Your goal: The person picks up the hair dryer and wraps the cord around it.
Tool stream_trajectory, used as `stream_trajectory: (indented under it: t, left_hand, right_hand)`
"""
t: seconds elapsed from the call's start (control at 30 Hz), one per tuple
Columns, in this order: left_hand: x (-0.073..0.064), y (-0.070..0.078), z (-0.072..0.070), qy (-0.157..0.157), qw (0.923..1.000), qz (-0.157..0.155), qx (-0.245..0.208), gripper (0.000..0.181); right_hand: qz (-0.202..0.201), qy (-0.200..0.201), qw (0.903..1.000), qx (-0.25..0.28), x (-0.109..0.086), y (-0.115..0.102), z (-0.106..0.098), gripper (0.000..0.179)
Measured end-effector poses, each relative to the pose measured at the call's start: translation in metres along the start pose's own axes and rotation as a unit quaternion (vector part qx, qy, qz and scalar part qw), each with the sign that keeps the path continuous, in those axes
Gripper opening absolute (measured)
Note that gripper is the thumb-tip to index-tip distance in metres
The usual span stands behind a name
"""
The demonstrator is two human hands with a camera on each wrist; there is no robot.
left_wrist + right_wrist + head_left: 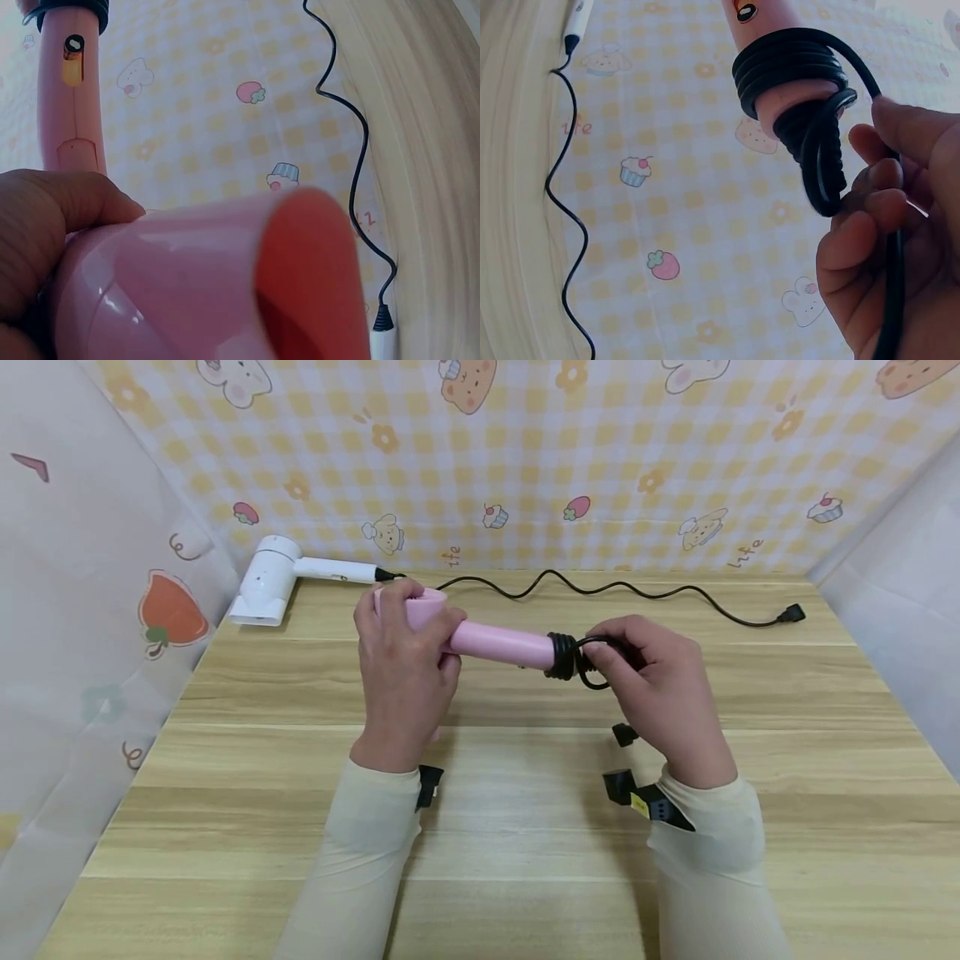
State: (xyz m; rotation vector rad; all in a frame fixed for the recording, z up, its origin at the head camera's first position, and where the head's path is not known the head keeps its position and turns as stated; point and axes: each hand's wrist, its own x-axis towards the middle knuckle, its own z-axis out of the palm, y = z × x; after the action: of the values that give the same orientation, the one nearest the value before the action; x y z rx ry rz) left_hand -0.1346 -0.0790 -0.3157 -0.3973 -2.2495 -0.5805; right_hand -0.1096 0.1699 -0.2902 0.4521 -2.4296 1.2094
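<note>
Checked cloth (517,468) behind wood worktop (517,860). Left hand (405,672): fingers curled round head (426,610) of pink dryer (502,643). Right hand (667,693): fingers pinching black cord (561,657). Dryer held above worktop, between hands, cord wound round handle's end. Shell looks stiff, smooth, probably light, somewhat slippery: best held round head or mid-handle. Cord likely bendy, springy; pinch near coils (787,67). Beyond, white dryer (268,581) lies back left, wavy lead (551,573) running right to plug (791,613).
</note>
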Motion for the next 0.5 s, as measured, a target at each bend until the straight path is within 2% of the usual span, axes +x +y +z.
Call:
stream_trajectory:
  t: [0.17, 0.5]
  left_hand:
    - [0.0013, 0.0003, -0.0008, 0.001, 0.9998, 0.014, -0.012, 0.028]
    - [0.0033, 0.0022, -0.0051, 0.008, 0.9983, 0.043, -0.038, 0.026]
  right_hand:
    - [-0.005, 0.011, 0.9998, 0.016, 0.0008, 0.0010, 0.0005, 0.012]
    - [0.047, 0.027, 0.9985, 0.009, 0.0008, 0.0011, -0.0034, 0.014]
